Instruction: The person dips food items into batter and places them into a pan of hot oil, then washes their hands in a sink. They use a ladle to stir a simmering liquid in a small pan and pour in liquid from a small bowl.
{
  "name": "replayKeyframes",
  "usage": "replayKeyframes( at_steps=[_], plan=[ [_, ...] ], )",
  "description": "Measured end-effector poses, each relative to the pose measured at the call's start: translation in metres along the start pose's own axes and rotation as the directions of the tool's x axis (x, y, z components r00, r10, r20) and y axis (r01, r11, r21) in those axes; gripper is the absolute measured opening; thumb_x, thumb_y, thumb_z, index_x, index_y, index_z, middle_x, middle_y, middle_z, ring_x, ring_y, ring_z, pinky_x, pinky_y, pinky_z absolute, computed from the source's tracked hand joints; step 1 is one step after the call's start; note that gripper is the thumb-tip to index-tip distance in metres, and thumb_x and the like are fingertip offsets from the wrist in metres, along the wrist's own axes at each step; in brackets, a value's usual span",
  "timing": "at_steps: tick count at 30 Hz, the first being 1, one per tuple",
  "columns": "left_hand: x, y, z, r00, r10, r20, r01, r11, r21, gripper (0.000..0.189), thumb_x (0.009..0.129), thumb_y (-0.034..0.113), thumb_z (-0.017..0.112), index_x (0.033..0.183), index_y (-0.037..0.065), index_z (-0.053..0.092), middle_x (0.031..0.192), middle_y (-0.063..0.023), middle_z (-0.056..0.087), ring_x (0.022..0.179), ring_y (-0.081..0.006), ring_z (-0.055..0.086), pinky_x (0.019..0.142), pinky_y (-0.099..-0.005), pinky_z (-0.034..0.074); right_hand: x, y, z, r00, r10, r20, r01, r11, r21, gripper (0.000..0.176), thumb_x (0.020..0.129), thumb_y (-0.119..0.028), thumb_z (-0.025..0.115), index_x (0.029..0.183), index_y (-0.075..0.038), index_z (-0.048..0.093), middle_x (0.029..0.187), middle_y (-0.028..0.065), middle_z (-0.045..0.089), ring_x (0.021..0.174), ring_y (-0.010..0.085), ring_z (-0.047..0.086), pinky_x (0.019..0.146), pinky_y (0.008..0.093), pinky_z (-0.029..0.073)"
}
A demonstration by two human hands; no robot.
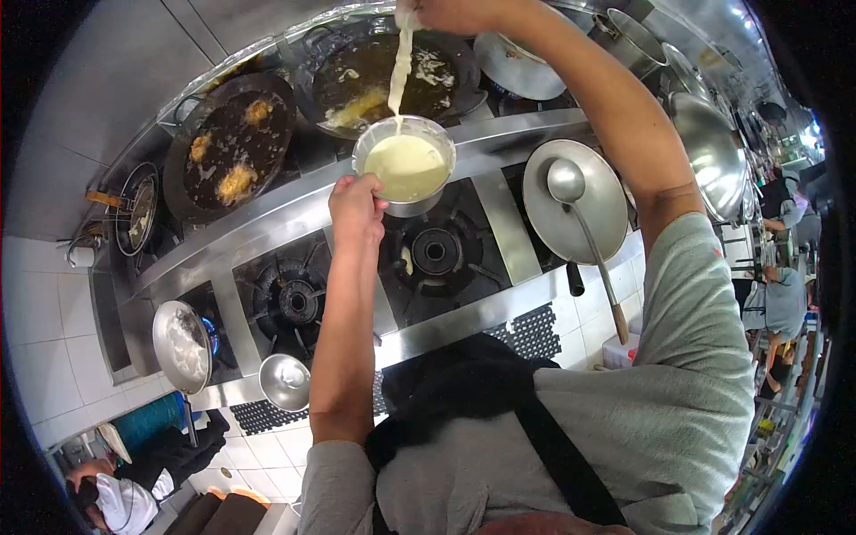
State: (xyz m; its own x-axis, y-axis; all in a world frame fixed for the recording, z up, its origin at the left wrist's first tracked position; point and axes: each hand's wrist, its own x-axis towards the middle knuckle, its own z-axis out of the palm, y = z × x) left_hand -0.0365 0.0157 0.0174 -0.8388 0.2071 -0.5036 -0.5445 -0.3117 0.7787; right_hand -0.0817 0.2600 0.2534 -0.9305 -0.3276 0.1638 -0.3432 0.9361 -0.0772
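below, the left hand point(357, 209) grips a bowl point(448, 183) of pale batter point(406, 168); right grip unclear.

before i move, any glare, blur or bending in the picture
Head view: strong fisheye bend, black corners; head view: glare on the large metal wok and the ladle; head view: bowl fairly clear, right hand cut by the top edge, far-right background too small for detail.

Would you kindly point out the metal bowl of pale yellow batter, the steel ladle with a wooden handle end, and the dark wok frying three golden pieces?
Metal bowl point(415, 210): head view, outer wall below the rim.
Steel ladle point(566, 181): head view, its round cup.
Dark wok point(181, 189): head view, inner left wall.
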Motion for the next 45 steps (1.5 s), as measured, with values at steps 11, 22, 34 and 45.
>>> replayKeyframes(
  at_steps=[11, 22, 34, 45],
  plan=[
    [-0.006, -0.009, -0.016, 1.0, 0.021, 0.0, -0.021, 1.0, -0.015, 0.021, 0.072, -0.003, 0.062, 0.079, 0.011, 0.047, 0.064, -0.0023, 0.055, 0.039, -0.0107, 0.047, 0.033, -0.0216, 0.031, 0.038, 0.067, 0.116, 0.966, 0.255, -0.054, -0.26, 0.93, -0.262, 0.018, 0.078, -0.01, 0.061, 0.088, -0.001, 0.072, 0.091, 0.0226, 0.071, 0.089, 0.0396, 0.07, 0.078, 0.0495, 0.056],
    [-0.021, -0.008, -0.089, 0.993, 0.028, -0.117, -0.034, 0.998, -0.049, 0.022, 0.075, -0.006, 0.064, 0.078, 0.01, 0.048, 0.063, -0.0043, 0.057, 0.037, -0.0143, 0.049, 0.035, -0.0237, 0.039, 0.035, 0.038, 0.217, 0.915, 0.344, 0.211, -0.299, 0.929, -0.219, 0.021, 0.075, -0.01, 0.06, 0.087, 0.001, 0.073, 0.092, 0.0238, 0.071, 0.09, 0.0415, 0.07, 0.079, 0.0489, 0.056],
    [-0.039, -0.015, -0.122, 0.982, 0.083, -0.17, -0.106, 0.986, -0.128, 0.023, 0.075, -0.005, 0.063, 0.078, 0.01, 0.047, 0.066, -0.0038, 0.057, 0.04, -0.0113, 0.049, 0.037, -0.0223, 0.042, 0.048, -0.009, 0.226, 0.896, 0.197, 0.398, -0.133, 0.974, -0.183, 0.02, 0.074, -0.008, 0.062, 0.085, 0.005, 0.073, 0.097, 0.0246, 0.071, 0.091, 0.04, 0.07, 0.077, 0.0478, 0.056],
    [-0.058, -0.041, -0.144, 0.99, 0.032, -0.138, -0.048, 0.992, -0.113, 0.025, 0.074, -0.007, 0.062, 0.074, 0.012, 0.046, 0.062, -0.0029, 0.055, 0.041, -0.0098, 0.047, 0.033, -0.0225, 0.039, 0.038, -0.018, 0.235, 0.882, 0.1, 0.46, -0.05, 0.992, -0.12, 0.02, 0.077, -0.013, 0.062, 0.084, 0.002, 0.073, 0.089, 0.0272, 0.069, 0.084, 0.0439, 0.068, 0.076, 0.0503, 0.053]
  ],
)
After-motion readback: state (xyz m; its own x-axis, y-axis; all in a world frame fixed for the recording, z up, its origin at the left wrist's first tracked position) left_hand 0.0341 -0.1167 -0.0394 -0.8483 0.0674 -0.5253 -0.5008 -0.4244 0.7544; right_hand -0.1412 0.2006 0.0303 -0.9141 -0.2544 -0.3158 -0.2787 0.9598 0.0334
